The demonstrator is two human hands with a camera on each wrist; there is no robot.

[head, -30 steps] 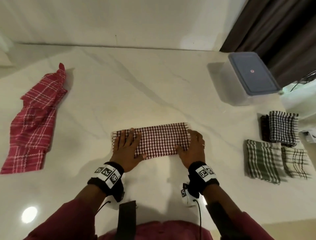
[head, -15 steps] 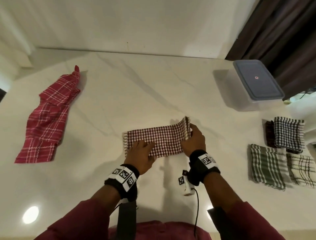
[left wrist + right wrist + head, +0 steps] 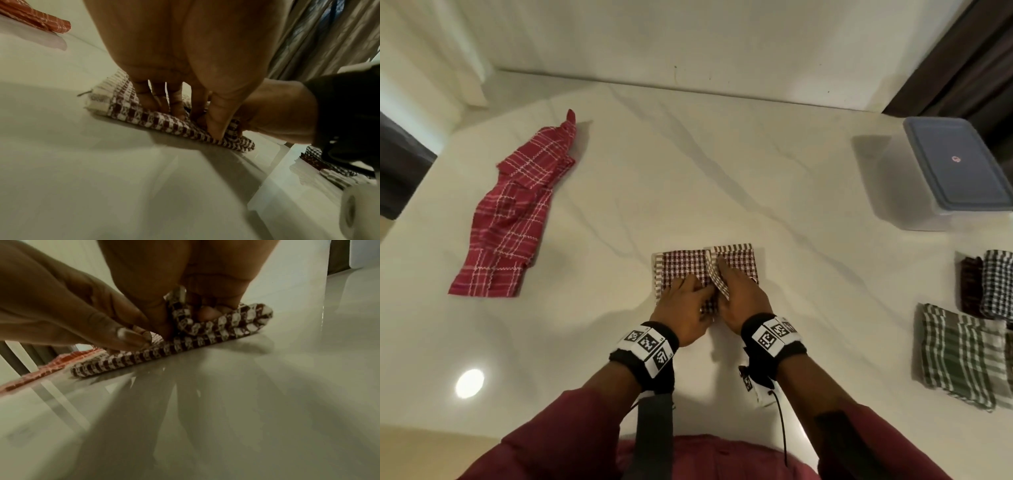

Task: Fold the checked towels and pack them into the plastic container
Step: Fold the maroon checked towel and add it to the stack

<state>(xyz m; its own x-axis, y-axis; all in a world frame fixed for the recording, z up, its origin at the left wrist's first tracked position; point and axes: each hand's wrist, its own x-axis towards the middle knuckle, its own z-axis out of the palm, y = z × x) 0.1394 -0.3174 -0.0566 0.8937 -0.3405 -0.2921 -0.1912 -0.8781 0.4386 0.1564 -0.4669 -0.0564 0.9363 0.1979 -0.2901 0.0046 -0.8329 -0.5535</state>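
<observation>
A maroon-and-white checked towel (image 3: pixel 685 269) lies as a folded strip on the white marble table (image 3: pixel 722 164), in front of me. My right hand (image 3: pixel 722 274) pinches the towel's right end between thumb and fingers and has it folded over toward the middle; the right wrist view shows that end (image 3: pixel 180 308) curled up in the pinch. With straight fingers my left hand (image 3: pixel 698 291) presses the towel's (image 3: pixel 144 116) near middle flat. The plastic container (image 3: pixel 955 171) stands at the far right with its blue-grey lid on.
A crumpled red plaid towel (image 3: pixel 517 212) lies at the far left. Folded towels sit at the right edge: a green-striped one (image 3: pixel 959 356), a black-and-white one (image 3: pixel 996 284) and a dark maroon one (image 3: pixel 971 287).
My right hand lifted the towel's right end and carried it leftward over the strip. The left hand slid right to the strip's middle. The head view shifted too.
</observation>
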